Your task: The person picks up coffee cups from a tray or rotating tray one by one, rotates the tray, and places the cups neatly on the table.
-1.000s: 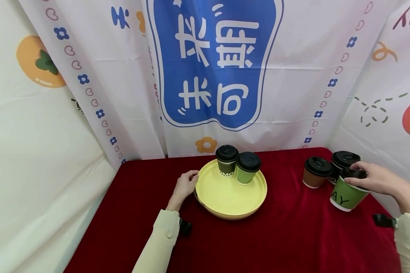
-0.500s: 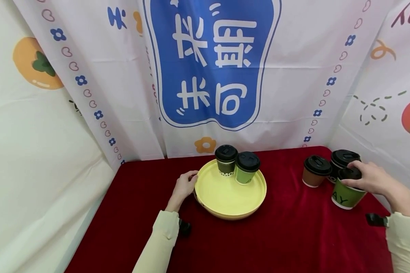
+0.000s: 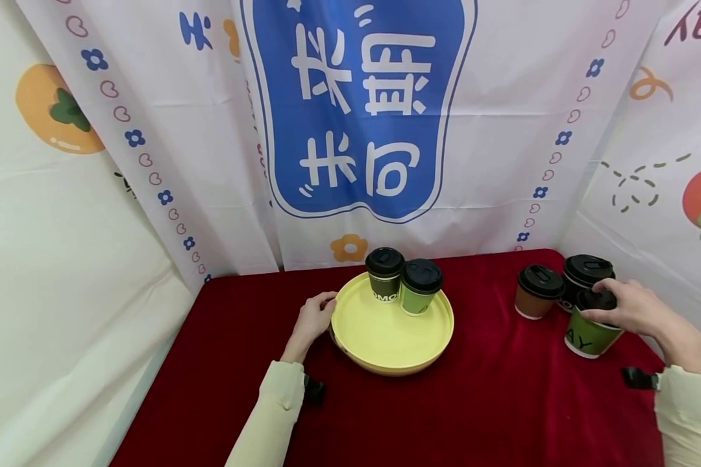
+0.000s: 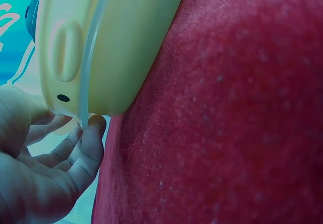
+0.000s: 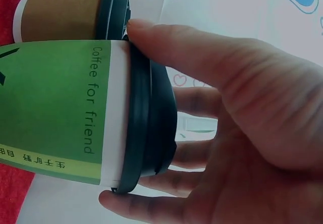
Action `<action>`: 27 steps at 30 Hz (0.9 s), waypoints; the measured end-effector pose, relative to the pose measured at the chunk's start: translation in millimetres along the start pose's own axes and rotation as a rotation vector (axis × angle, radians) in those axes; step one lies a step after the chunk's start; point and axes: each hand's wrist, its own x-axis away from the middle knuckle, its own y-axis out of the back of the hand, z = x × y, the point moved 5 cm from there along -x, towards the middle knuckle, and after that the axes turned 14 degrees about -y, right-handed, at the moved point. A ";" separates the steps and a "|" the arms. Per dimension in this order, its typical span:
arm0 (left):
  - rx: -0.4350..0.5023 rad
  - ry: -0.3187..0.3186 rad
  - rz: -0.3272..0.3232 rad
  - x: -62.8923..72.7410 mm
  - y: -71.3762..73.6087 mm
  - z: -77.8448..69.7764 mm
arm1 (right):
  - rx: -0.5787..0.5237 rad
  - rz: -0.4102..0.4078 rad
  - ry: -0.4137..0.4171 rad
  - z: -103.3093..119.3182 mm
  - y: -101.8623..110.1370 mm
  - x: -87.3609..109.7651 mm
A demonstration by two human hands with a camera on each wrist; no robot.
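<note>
A round yellow tray with a raised rim lies on the red cloth. My left hand holds its left side, thumb and fingers pinching the edge in the left wrist view. Two lidded paper coffee cups, one dark and one small green, stand at the back of the tray. Over at the right, my right hand grips a larger green coffee cup from above, thumb and fingers spread around its black lid. This cup leans slightly in the head view.
Close behind the larger green cup stand a brown cup and a black cup, both lidded. Red cloth covers the table. Printed white curtains hang behind and at the sides.
My right hand has shifted slightly left, and the larger green cup tilts a little less than before. My left hand keeps its hold on the tray, which has stayed put.
</note>
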 end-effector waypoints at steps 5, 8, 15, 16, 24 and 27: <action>0.004 -0.009 -0.002 0.3 0.3 -0.3 | -0.014 -0.003 0.028 1.6 -0.4 1.2; 0.003 -0.012 0.000 0.3 0.4 -0.3 | -0.013 0.003 0.049 4.0 -0.3 1.6; 0.001 -0.005 0.003 0.4 -0.7 0.1 | -0.019 0.028 0.069 7.5 2.0 1.6; 0.002 -0.004 0.002 0.5 -0.7 0.1 | -0.020 0.023 0.073 8.4 3.6 1.6; 0.018 -0.009 -0.010 0.7 0.6 0.0 | -0.035 -0.029 0.099 26.5 20.6 1.0; 0.016 -0.015 -0.006 0.5 0.3 0.3 | -0.055 -0.032 0.090 36.9 24.5 1.8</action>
